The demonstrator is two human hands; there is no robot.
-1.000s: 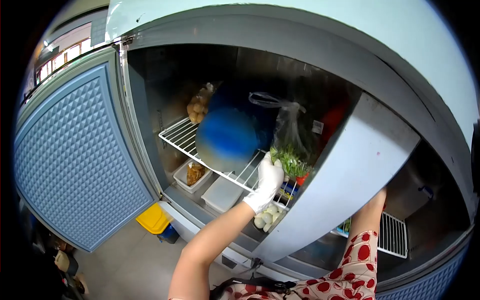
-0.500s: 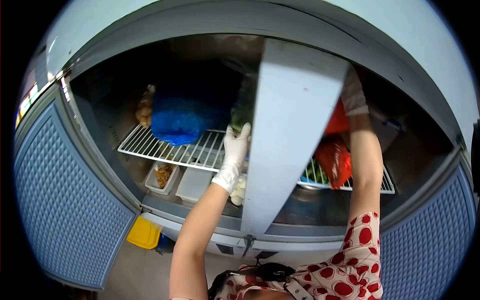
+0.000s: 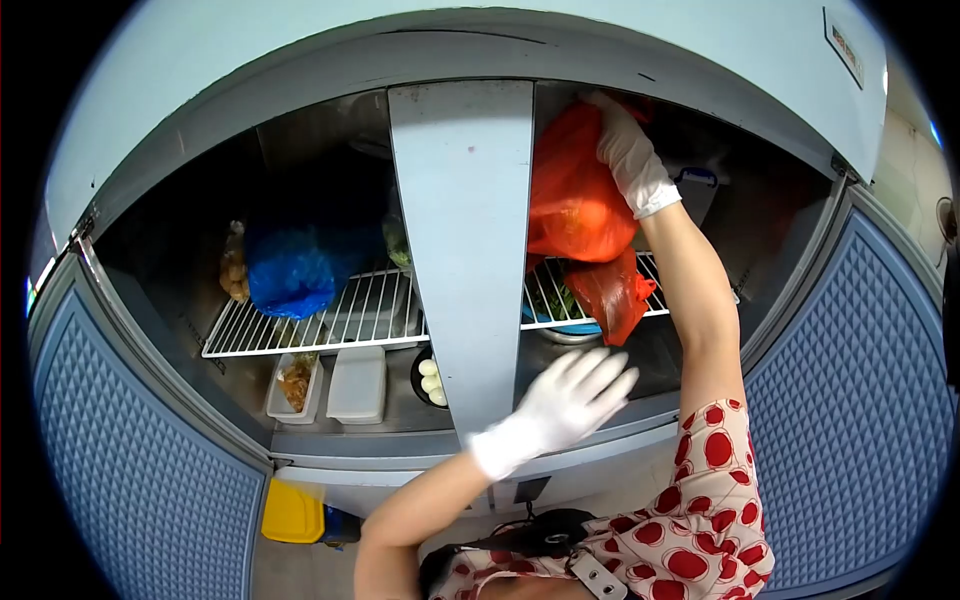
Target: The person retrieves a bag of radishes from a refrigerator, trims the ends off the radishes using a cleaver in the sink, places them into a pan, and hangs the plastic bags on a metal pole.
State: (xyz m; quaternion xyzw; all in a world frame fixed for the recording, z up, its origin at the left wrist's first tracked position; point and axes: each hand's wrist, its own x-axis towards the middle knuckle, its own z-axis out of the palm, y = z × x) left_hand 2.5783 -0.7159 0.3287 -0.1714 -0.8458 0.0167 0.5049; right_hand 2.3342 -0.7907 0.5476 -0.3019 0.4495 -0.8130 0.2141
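Observation:
Inside the right compartment of the fridge, my gloved right hand [image 3: 632,160] grips the top of a full red plastic bag [image 3: 578,195]; its fingertips are partly hidden at the back. Below it, a smaller knotted red bag [image 3: 612,295] hangs over the front of the wire shelf [image 3: 540,315], with leafy greens [image 3: 552,298] beside it. My gloved left hand [image 3: 580,395] is open and holds nothing, fingers spread, in front of the compartment's lower edge. It is somewhat blurred. A metal bowl [image 3: 572,335] stands under the shelf.
A pale centre post [image 3: 465,200] divides the fridge. On the left are a blue bag [image 3: 290,270], a brown-filled bag [image 3: 235,265], a white lidded container [image 3: 357,385], a tub of brown food [image 3: 296,385] and white eggs [image 3: 431,380]. Open doors [image 3: 150,430] flank both sides.
My left hand has left the green bag in the left compartment and moved right, past the post. My right hand has drawn the large red bag into clearer view. The camera has shifted right.

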